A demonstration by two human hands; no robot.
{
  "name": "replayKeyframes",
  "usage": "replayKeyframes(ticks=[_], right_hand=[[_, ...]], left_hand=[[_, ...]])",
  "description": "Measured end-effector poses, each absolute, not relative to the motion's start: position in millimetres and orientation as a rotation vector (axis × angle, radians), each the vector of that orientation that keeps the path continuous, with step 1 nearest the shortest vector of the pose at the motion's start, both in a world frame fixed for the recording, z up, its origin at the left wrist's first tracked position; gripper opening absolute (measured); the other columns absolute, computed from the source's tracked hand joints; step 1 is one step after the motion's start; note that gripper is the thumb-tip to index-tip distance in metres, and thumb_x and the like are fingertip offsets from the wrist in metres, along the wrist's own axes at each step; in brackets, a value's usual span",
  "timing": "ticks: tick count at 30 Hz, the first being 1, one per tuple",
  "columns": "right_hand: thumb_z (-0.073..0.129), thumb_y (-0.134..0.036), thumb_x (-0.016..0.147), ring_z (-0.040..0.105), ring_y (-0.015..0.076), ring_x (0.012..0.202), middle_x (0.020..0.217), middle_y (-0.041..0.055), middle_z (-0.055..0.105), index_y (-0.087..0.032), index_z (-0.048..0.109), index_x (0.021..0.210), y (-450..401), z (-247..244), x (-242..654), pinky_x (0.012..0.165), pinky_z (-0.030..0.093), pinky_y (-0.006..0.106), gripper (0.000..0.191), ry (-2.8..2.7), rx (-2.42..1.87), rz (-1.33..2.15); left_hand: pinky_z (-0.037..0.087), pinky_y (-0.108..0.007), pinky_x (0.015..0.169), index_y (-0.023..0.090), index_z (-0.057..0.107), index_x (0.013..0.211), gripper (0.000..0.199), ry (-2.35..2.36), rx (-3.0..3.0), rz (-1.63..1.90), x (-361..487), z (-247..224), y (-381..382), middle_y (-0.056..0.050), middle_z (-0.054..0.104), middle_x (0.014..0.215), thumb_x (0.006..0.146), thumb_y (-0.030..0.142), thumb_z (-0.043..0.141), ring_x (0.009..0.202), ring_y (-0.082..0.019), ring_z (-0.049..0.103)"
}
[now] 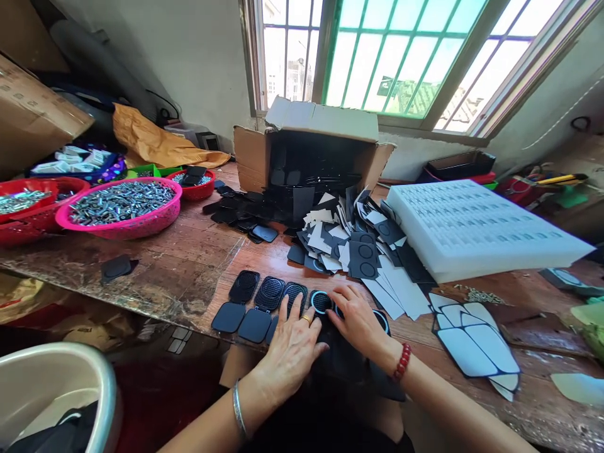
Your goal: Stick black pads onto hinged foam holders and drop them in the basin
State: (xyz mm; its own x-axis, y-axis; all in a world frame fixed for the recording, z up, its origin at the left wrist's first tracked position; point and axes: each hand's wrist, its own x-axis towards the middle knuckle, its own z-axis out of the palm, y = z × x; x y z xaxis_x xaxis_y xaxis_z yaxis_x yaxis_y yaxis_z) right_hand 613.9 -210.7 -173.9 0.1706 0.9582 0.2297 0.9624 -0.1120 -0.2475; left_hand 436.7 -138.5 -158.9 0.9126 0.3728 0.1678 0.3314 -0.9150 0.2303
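Note:
Several black hinged cases lie opened in a row along the table's front edge; the leftmost case [244,286] and its neighbour [270,293] show ridged round recesses. My left hand [295,343] rests over the third case [296,297], fingers spread on it, a ring on one finger. Right of it, a case with a pale blue ring [321,302] sits beside the fingertips of my right hand [353,314], which are bent down onto the cases. Whatever lies beneath those fingertips is hidden. Another pale blue ring [381,322] shows right of my right hand.
Behind the row, an open cardboard box [321,116] spills black pieces. Grey and white cut sheets [365,251] are heaped beside a white foam block [486,226]. A pink basket [123,207] of metal parts stands left; white-backed pieces [476,346] lie right.

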Motion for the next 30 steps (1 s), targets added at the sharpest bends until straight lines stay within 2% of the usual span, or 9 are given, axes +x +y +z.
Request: replayKeyframes(ticks=[2, 5, 9, 13, 19, 23, 25, 27, 30], right_hand=[[0.067, -0.021, 0.086, 0.055, 0.0299, 0.108, 0.113, 0.0131, 0.065, -0.017, 0.067, 0.114, -208, -178, 617, 0.095, 0.047, 0.046, 0.029, -1.764, -2.13, 0.005], [0.071, -0.024, 0.084, 0.056, 0.0293, 0.102, 0.107, 0.0124, 0.065, -0.018, 0.069, 0.107, -204, -183, 619, 0.091, 0.048, 0.045, 0.024, -1.763, -2.145, 0.031], [0.073, -0.025, 0.081, 0.055, 0.0303, 0.104, 0.107, 0.0125, 0.064, -0.018, 0.07, 0.103, -202, -182, 620, 0.092, 0.047, 0.046, 0.023, -1.76, -2.167, 0.04], [0.077, -0.027, 0.077, 0.054, 0.0321, 0.107, 0.107, 0.0122, 0.064, -0.017, 0.07, 0.099, -201, -178, 619, 0.093, 0.046, 0.047, 0.025, -1.753, -2.208, 0.067], [0.076, -0.025, 0.078, 0.056, 0.0309, 0.108, 0.113, 0.0142, 0.064, -0.016, 0.07, 0.107, -198, -175, 620, 0.093, 0.046, 0.045, 0.03, -1.756, -2.222, 0.142], [0.079, -0.026, 0.076, 0.057, 0.0333, 0.108, 0.109, 0.0159, 0.066, -0.014, 0.073, 0.1, -199, -168, 615, 0.093, 0.046, 0.048, 0.028, -1.755, -2.227, 0.144], [0.082, -0.027, 0.073, 0.059, 0.0311, 0.104, 0.105, 0.0132, 0.068, -0.016, 0.073, 0.094, -199, -163, 613, 0.09, 0.048, 0.044, 0.026, -1.759, -2.217, 0.147], [0.083, -0.028, 0.073, 0.063, 0.0244, 0.096, 0.099, 0.0077, 0.071, -0.019, 0.073, 0.091, -197, -155, 622, 0.084, 0.05, 0.035, 0.023, -1.743, -2.204, 0.145], [0.072, -0.02, 0.083, 0.065, 0.015, 0.082, 0.09, 0.002, 0.072, -0.021, 0.072, 0.09, -198, -130, 668, 0.075, 0.049, 0.026, 0.007, -1.591, -2.247, 0.057]], left_hand=[[0.031, -0.063, 0.114, 0.02, 0.065, 0.118, 0.033, 0.536, 2.883, 0.305, 437, -159, -138, -0.011, 0.063, 0.134, 0.089, 0.035, 0.067, 0.142, -0.037, 0.038], [0.032, -0.065, 0.113, 0.019, 0.066, 0.118, 0.036, 0.563, 2.891, 0.273, 438, -160, -138, -0.013, 0.061, 0.136, 0.087, 0.038, 0.07, 0.141, -0.039, 0.038], [0.033, -0.065, 0.113, 0.018, 0.067, 0.117, 0.038, 0.586, 2.888, 0.236, 439, -160, -137, -0.014, 0.059, 0.139, 0.086, 0.04, 0.071, 0.14, -0.041, 0.04], [0.033, -0.065, 0.113, 0.019, 0.067, 0.119, 0.039, 0.584, 2.879, 0.239, 439, -161, -137, -0.013, 0.059, 0.139, 0.086, 0.04, 0.071, 0.14, -0.041, 0.04], [0.029, -0.065, 0.115, 0.017, 0.065, 0.121, 0.041, 0.579, 2.872, 0.221, 438, -159, -137, -0.013, 0.059, 0.14, 0.087, 0.039, 0.07, 0.142, -0.04, 0.035], [0.032, -0.063, 0.113, 0.02, 0.066, 0.12, 0.039, 0.528, 2.905, 0.257, 437, -161, -134, -0.011, 0.063, 0.134, 0.086, 0.039, 0.071, 0.139, -0.039, 0.041], [0.033, -0.064, 0.11, 0.022, 0.067, 0.116, 0.036, 0.499, 2.921, 0.288, 437, -169, -131, -0.011, 0.066, 0.13, 0.085, 0.039, 0.071, 0.136, -0.039, 0.045], [0.032, -0.066, 0.11, 0.022, 0.068, 0.114, 0.032, 0.47, 2.94, 0.367, 438, -180, -128, -0.011, 0.067, 0.128, 0.085, 0.038, 0.07, 0.134, -0.04, 0.046], [0.03, -0.068, 0.109, 0.024, 0.069, 0.113, 0.03, 0.429, 2.97, 0.505, 438, -195, -122, -0.01, 0.067, 0.128, 0.085, 0.035, 0.069, 0.133, -0.041, 0.047]])
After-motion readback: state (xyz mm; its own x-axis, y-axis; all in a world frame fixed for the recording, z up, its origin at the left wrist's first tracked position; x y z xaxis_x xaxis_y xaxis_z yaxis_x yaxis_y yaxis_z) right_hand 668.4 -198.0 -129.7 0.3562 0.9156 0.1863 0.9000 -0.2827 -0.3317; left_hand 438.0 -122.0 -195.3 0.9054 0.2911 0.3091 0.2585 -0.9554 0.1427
